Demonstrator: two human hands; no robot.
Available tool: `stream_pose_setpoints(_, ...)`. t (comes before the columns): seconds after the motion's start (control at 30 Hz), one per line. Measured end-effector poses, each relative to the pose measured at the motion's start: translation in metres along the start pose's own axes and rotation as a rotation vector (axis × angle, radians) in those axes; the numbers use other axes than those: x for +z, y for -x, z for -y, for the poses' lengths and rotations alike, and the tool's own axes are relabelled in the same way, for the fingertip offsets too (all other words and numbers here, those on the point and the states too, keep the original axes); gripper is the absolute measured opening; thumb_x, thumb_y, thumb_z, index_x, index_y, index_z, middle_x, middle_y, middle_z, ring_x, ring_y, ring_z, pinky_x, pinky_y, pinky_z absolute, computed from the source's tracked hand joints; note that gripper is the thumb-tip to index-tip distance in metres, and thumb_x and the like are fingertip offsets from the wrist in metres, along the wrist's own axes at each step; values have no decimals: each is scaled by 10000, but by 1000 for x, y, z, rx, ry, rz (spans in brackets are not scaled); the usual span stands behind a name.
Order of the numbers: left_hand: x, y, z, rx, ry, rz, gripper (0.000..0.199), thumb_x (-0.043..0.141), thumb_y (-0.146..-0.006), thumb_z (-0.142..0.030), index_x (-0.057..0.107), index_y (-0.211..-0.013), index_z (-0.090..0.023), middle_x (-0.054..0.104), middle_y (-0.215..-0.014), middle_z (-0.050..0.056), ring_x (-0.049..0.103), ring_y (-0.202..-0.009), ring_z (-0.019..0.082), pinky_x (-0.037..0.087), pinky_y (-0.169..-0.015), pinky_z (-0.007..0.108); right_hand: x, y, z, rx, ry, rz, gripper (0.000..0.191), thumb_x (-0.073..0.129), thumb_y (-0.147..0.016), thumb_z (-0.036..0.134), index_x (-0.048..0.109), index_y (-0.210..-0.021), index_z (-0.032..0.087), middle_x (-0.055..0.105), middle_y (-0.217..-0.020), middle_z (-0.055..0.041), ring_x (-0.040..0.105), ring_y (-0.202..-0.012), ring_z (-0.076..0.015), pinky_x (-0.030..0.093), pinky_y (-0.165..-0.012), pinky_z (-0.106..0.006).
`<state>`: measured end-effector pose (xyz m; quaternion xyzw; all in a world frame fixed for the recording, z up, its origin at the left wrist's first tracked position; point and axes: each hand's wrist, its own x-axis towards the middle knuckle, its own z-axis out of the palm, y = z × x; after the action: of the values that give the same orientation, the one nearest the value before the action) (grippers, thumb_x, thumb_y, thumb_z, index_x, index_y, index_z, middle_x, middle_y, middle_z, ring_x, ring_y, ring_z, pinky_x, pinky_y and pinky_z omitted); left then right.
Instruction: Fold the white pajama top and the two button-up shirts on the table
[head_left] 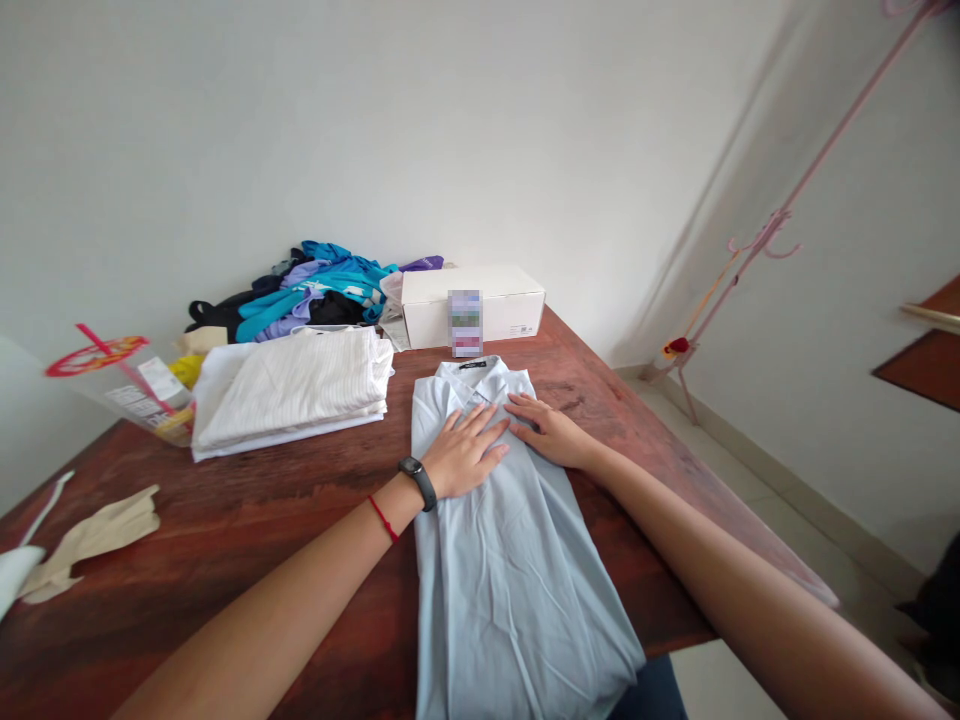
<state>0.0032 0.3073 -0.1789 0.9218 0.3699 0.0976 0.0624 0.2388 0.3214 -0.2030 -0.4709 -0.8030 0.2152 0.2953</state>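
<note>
A light blue-grey collared shirt (pixel 517 590) lies lengthwise on the dark red wooden table (pixel 300 540), its collar toward the back and its lower end reaching the front edge. My left hand (pixel 466 455) rests on the upper part of the shirt just below the collar, fingers spread; a black band and a red string are on that wrist. To its right, my right hand (pixel 546 428) lies flat on the shirt's upper right side, its fingers apart. Several shallow creases run down the shirt front.
Folded white striped clothes (pixel 292 390) are stacked at the left, beside a plastic cup (pixel 142 400) with a straw. Behind are a heap of coloured clothes (pixel 307 290) and a white box (pixel 510 300). A pink stand (pixel 750 255) leans at the right.
</note>
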Motion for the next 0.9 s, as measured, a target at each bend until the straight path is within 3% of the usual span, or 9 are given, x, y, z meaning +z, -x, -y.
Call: stream_pose_setpoints(0.9,-3,-2,1,22,-7,16,547,315,-1070,-477,413,-1549,-233,275,-1661,90,207,-1548,304,237,-1221,590,-2,1,0,-16,14,14,511,554,-977,478,589,-1435,255,441,-1574,-57,337,-1494,-321,281,-1241,-539)
